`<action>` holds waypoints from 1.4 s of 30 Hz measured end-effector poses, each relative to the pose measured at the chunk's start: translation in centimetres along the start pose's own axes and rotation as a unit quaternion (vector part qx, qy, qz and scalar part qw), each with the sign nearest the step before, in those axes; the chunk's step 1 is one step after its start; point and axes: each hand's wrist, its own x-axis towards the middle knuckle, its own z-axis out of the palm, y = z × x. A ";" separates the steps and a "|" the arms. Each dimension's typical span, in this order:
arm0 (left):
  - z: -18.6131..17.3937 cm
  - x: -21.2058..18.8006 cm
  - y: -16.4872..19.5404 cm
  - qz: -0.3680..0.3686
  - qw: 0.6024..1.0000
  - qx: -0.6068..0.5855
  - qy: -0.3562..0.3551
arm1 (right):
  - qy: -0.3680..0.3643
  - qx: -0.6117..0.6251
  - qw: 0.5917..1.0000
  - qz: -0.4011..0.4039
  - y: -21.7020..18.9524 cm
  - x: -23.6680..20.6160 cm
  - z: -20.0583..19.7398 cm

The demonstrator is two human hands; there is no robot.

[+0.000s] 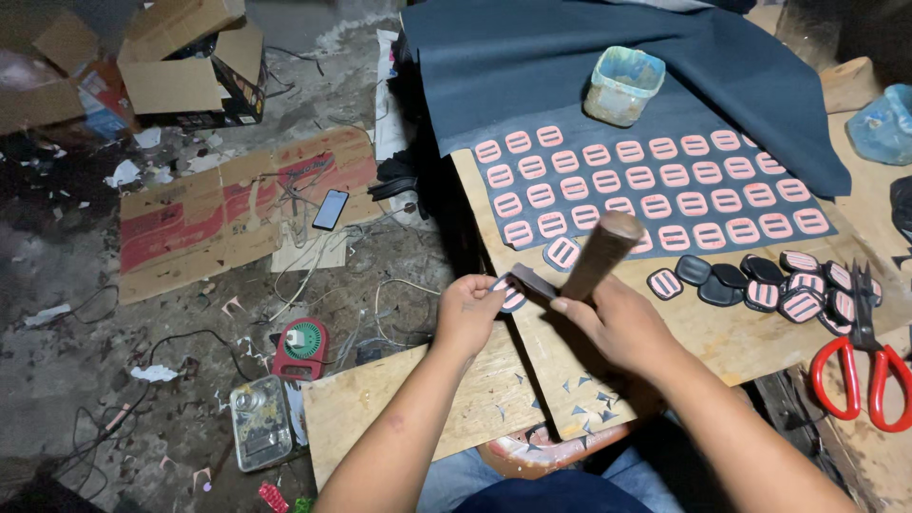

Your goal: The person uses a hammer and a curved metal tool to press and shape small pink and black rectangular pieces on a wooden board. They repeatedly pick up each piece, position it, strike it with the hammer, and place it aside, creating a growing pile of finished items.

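My right hand (613, 323) grips a tool with a thick brown wooden handle (598, 255) and a dark metal head (534, 281). My left hand (467, 309) pinches a small dark piece with pink stripes (511, 294) at the left edge of the wooden board (703, 332), right under the tool's head. Another striped piece (561, 253) lies just above it. Rows of pink slotted pieces (646, 180) cover a dark fabric sheet (570, 66). A loose pile of black and pink pieces (769, 280) lies to the right of my hands.
Red-handled scissors (864, 366) rest at the board's right. A cloudy plastic tub (622, 85) stands on the fabric. On the floor at left lie flattened cardboard (218, 209), a phone (330, 209), cables, a small red fan (301, 347), a clear box (258, 423) and open cartons (180, 66).
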 end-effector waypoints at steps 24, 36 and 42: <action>0.5 0.1 -0.1 -0.090 0.992 -0.059 0.068 | -0.007 -0.133 0.986 -0.102 -2.7 4.3 0.9; 0.1 1.2 -0.7 0.032 0.989 0.118 0.084 | -0.026 -0.110 0.991 -0.073 -2.5 5.4 0.5; -0.4 1.4 -0.1 0.034 0.969 0.237 0.068 | -0.058 -0.100 0.992 -0.059 -1.9 5.6 0.0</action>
